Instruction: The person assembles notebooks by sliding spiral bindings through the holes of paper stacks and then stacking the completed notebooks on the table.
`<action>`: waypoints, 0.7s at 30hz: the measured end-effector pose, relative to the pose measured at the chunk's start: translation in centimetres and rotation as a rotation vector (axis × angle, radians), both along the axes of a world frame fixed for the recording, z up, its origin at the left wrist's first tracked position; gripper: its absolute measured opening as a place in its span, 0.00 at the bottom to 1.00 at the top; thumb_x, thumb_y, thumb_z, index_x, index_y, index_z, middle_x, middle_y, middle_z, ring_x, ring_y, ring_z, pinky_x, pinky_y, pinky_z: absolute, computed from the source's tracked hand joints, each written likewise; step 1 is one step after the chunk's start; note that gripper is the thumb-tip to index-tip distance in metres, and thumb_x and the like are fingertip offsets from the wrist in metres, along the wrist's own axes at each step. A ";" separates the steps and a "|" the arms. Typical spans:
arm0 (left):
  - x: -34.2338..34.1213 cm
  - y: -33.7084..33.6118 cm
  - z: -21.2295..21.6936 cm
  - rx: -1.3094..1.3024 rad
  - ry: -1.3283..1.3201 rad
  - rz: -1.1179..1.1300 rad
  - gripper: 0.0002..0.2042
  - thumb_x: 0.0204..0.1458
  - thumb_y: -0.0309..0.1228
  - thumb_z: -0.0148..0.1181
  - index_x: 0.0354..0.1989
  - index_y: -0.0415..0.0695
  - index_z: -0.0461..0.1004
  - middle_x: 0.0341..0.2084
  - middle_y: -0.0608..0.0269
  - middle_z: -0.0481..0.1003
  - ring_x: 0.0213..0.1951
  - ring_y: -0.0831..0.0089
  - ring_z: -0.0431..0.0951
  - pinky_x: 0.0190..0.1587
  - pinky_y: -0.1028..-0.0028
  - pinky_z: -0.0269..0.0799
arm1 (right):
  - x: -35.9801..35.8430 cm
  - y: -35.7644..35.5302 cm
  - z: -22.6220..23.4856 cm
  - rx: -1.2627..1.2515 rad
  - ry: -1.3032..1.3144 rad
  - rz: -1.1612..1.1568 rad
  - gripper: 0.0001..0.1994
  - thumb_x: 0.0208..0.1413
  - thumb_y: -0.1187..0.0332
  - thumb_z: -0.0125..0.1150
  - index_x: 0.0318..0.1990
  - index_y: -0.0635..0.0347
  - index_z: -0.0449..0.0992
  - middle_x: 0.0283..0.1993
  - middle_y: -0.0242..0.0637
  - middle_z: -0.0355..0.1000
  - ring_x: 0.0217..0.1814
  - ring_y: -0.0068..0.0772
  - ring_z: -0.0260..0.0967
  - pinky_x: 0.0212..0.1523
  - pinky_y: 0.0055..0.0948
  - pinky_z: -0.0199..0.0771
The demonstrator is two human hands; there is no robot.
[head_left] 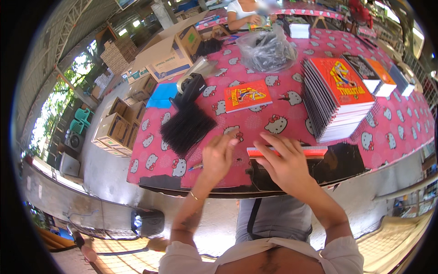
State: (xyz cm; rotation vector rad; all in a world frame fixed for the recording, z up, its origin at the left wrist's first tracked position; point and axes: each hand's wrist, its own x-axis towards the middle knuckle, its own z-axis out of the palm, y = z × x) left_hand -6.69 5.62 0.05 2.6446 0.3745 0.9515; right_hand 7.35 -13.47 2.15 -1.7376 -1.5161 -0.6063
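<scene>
My right hand [285, 162] rests with fingers spread on a thin stack of notebooks [315, 152] with an orange-red cover, lying at the table's near edge. My left hand [218, 155] hovers just left of that stack, fingers loosely curled and apart, holding nothing I can make out. A pile of black spiral binding coils [186, 128] lies left of my left hand. A single orange notebook [247, 96] lies beyond my hands on the pink patterned tablecloth [269, 123].
A tall slanted stack of orange notebooks [337, 98] stands at right, more stacks [378, 80] behind it. A clear bag of black coils [266, 50] sits mid-table, an open cardboard box [171, 57] at left. Another person [244, 11] sits at the far end. Boxes [116, 130] stand on the floor.
</scene>
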 end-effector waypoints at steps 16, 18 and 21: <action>-1.5 -4.7 -0.7 -0.202 -0.172 0.025 0.05 0.58 0.25 0.66 0.36 0.36 0.82 0.22 0.56 0.77 0.22 0.67 0.74 0.24 0.70 0.65 | 0.2 2.3 -1.4 -0.070 0.107 0.033 0.07 0.52 0.65 0.69 0.35 0.53 0.79 0.25 0.31 0.73 0.28 0.37 0.75 0.34 0.38 0.74; -1.0 -4.5 -0.3 -0.223 -0.176 0.026 0.05 0.59 0.26 0.65 0.35 0.36 0.82 0.21 0.55 0.76 0.21 0.66 0.74 0.23 0.69 0.64 | 0.4 2.2 -1.4 -0.065 0.099 0.035 0.06 0.53 0.65 0.69 0.36 0.53 0.79 0.27 0.31 0.75 0.29 0.37 0.76 0.33 0.38 0.73; -0.9 -4.1 -0.4 -0.280 -0.190 0.020 0.06 0.59 0.27 0.65 0.33 0.36 0.81 0.19 0.55 0.74 0.20 0.66 0.73 0.22 0.67 0.63 | 0.2 2.4 -1.5 -0.050 0.085 0.022 0.06 0.54 0.65 0.68 0.35 0.52 0.79 0.26 0.31 0.74 0.28 0.37 0.75 0.32 0.38 0.72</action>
